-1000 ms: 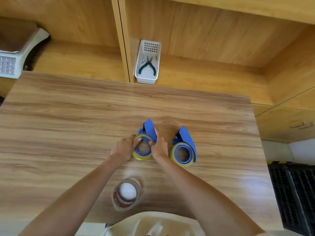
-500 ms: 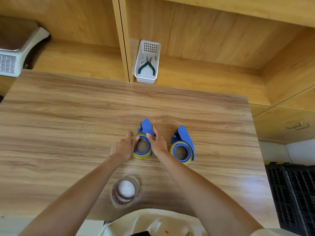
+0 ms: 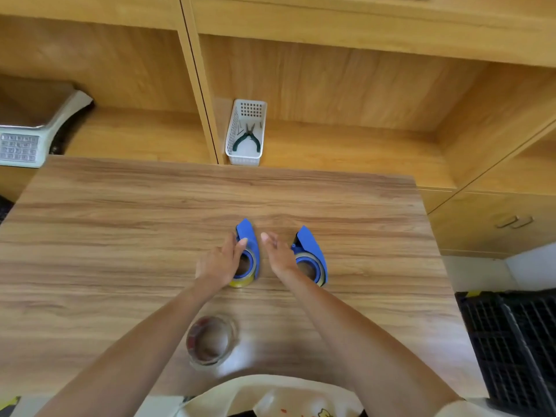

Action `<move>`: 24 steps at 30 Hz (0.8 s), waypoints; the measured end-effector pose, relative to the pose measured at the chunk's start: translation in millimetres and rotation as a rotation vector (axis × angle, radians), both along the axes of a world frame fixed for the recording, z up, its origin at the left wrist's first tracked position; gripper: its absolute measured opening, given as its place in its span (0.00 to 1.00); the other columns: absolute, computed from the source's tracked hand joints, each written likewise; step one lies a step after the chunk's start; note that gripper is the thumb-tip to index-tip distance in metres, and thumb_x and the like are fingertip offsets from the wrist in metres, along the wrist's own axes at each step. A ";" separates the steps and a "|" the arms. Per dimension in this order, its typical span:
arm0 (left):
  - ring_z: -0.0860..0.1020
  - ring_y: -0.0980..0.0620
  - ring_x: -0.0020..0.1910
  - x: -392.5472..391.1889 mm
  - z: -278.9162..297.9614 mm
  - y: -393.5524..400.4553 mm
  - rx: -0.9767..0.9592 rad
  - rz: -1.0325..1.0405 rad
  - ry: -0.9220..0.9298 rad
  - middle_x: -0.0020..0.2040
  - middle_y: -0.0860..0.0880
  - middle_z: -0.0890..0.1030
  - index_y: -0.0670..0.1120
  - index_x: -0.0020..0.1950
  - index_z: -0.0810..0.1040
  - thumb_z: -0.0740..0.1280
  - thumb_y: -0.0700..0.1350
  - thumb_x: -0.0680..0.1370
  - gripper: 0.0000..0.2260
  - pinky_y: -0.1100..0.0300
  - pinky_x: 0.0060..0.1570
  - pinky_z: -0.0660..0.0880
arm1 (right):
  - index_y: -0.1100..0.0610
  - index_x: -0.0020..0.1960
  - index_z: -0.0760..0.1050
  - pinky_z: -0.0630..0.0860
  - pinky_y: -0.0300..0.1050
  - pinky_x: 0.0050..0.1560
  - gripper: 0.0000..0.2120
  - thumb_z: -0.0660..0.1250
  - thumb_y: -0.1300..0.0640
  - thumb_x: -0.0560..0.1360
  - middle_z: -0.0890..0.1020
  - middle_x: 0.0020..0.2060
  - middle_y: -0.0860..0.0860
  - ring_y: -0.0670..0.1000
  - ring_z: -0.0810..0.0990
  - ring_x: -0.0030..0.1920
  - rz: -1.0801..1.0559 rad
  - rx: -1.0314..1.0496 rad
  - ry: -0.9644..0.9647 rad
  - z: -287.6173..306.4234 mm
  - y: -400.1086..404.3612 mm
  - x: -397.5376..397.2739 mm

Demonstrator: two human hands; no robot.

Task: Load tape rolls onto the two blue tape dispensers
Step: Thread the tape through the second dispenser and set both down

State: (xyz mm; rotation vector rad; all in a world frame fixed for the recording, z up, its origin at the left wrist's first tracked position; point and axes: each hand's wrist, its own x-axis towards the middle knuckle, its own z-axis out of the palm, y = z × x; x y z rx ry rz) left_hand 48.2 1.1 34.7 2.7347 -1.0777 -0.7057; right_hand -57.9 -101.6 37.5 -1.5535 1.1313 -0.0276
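Observation:
Two blue tape dispensers stand side by side at the middle of the wooden table (image 3: 120, 236). The left dispenser (image 3: 248, 239) carries a yellowish tape roll (image 3: 240, 282), and my left hand (image 3: 221, 260) rests against its left side, thumb on the blue body. The right dispenser (image 3: 313, 251) also holds a tape roll (image 3: 320, 275). My right hand (image 3: 278, 254) hovers between the two dispensers with fingers spread and nothing in it. A clear tape roll (image 3: 210, 341) lies flat near the table's front edge.
A white basket (image 3: 246, 130) with pliers sits on the shelf behind the table. A white scale (image 3: 27, 130) stands at far left on that shelf. A black crate (image 3: 517, 341) is on the floor at right. Cabinets rise behind.
My right hand has come off the left dispenser and opened, moving right. My left hand has loosened to a touch on its side. The camera has tilted up a little.

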 end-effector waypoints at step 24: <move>0.79 0.40 0.55 -81.2 -12.5 -58.9 0.107 -0.255 0.089 0.57 0.43 0.81 0.48 0.61 0.67 0.52 0.60 0.82 0.18 0.50 0.47 0.72 | 0.50 0.73 0.59 0.77 0.52 0.56 0.31 0.69 0.59 0.75 0.66 0.66 0.53 0.56 0.68 0.66 0.213 -0.513 0.463 -14.3 -55.5 -86.2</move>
